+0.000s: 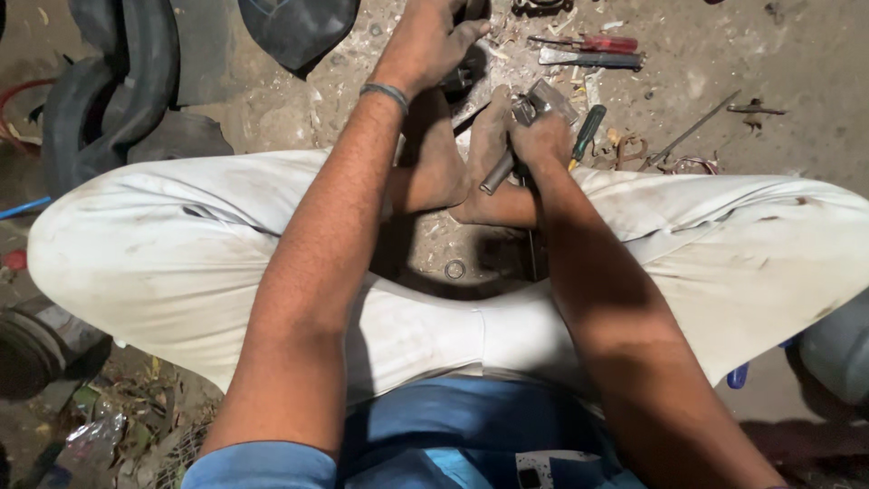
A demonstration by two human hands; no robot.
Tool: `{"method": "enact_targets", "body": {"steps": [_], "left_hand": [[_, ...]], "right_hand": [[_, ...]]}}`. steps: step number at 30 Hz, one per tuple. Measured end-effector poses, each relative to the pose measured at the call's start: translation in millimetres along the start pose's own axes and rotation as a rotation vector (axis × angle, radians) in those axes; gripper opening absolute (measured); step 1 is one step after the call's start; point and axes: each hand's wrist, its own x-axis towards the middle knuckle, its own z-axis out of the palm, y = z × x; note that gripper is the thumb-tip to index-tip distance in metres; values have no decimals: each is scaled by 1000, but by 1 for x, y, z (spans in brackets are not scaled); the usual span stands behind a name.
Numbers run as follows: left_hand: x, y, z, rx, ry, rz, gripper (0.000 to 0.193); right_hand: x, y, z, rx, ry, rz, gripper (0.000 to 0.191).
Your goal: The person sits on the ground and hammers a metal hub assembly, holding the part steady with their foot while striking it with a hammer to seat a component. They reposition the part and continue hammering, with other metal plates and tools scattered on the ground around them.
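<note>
Hands at work on a dirt floor: seated cross-legged in white trousers, the person closed the right hand around a grey metal hammer, its handle slanting toward 7 o'clock above the bare feet. The left hand, at 12 o'clock, clasped a dark metal part. A red-handled screwdriver and a green-handled screwdriver lay nearby at 1 o'clock.
</note>
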Motion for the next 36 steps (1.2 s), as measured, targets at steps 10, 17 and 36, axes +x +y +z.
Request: {"method": "enact_targets", "body": {"steps": [10,17,36], "left_hand": [[-2,8,5,69,-116,17,28],[-9,13,-2,79,-45,106,28],[-4,-39,-2,-88,12,44,28]], "right_hand": [[3,1,12,65,-130,325,50],[5,-9,5,705,-60,424,13],[-155,-41,-118,1094,-375,13,28]]}}
